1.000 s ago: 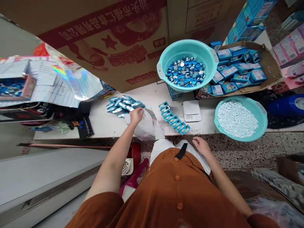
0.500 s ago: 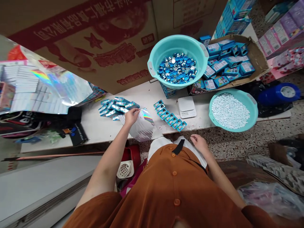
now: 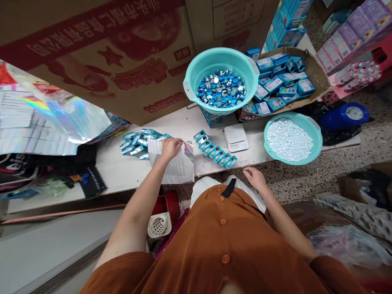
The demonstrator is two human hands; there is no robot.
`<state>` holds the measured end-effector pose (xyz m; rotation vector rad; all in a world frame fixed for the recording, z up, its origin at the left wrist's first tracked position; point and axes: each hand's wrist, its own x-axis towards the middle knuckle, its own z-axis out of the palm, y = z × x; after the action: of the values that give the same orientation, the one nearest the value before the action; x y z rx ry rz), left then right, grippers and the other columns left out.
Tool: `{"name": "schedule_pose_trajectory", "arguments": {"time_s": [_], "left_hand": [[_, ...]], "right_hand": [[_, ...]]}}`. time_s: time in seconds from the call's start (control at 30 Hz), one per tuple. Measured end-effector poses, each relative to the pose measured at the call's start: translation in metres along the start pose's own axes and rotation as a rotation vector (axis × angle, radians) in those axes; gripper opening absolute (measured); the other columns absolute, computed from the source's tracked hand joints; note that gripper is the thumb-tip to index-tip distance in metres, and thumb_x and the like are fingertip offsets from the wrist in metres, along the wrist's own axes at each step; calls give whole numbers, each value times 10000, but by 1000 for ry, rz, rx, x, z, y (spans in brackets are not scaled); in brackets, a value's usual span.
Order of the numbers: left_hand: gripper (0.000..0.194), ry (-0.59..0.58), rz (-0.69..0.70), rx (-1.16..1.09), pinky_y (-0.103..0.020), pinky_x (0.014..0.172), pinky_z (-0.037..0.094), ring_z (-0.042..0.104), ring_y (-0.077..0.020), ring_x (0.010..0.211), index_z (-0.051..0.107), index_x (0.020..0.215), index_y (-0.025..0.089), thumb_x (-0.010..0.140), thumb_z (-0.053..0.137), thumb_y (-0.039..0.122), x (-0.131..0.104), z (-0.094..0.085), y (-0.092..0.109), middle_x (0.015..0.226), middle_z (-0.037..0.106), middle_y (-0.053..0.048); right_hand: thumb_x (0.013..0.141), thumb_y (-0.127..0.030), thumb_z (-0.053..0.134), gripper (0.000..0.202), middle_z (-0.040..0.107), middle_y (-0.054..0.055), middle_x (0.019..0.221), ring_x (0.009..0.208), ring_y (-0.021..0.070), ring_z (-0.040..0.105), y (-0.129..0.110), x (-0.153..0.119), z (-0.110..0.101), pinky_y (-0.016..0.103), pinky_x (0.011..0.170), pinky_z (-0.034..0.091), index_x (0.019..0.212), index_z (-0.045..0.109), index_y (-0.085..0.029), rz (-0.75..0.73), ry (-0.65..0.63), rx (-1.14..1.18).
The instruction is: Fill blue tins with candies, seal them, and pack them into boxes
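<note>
My left hand (image 3: pixel 171 148) pinches the top edge of a white sheet stack (image 3: pixel 174 168) with a shiny rainbow patch near its right corner. The sheets hang at the table's front edge, partly over a pile of small blue boxes (image 3: pixel 136 143). To the right, a slanting row of blue boxes with round holes (image 3: pixel 216 152) lies on the table, beside a white scale (image 3: pixel 236 137). My right hand (image 3: pixel 255 177) hovers in front of the table edge near my lap, its fingers curled together; whether anything is between them is too small to tell.
A teal basin (image 3: pixel 222 53) holds blue and silver caps; another teal basin (image 3: pixel 317 141) holds white pieces. Behind them a cut-down carton (image 3: pixel 321 81) contains blue boxes. A large cardboard box (image 3: pixel 128 53) stands at the back. Holographic sheets (image 3: pixel 82 118) lie at left.
The view has shifted slightly. The sheets in my left hand have swung from curled and slanted to flatter and hanging straighter. My right hand stays near my lap.
</note>
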<state>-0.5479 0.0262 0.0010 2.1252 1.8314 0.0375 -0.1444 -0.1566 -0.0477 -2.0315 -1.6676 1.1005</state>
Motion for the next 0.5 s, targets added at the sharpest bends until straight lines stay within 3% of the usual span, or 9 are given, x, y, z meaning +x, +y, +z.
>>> {"name": "schedule_pose_trajectory", "arguments": {"time_s": [0.27,0.5], "left_hand": [[318,69,-89,137,-439,942,257,582,-302,998,696,973,214,872,413,321,28,18,-14,953,712,-126],[335,25,-155,176,-467,960,243,555,-322,1029,691,987,177,871,392,274,69,35,-48,970,684,-168]], "right_hand": [[846,-349,485,257,698,71,924,821,198,637,14,-17,16,313,795,471,918,676,-193,92,-41,47],[816,-430,526,374,692,90,949,832,205,647,4,-1,39,332,812,494,1065,627,-171,255,50,228]]}}
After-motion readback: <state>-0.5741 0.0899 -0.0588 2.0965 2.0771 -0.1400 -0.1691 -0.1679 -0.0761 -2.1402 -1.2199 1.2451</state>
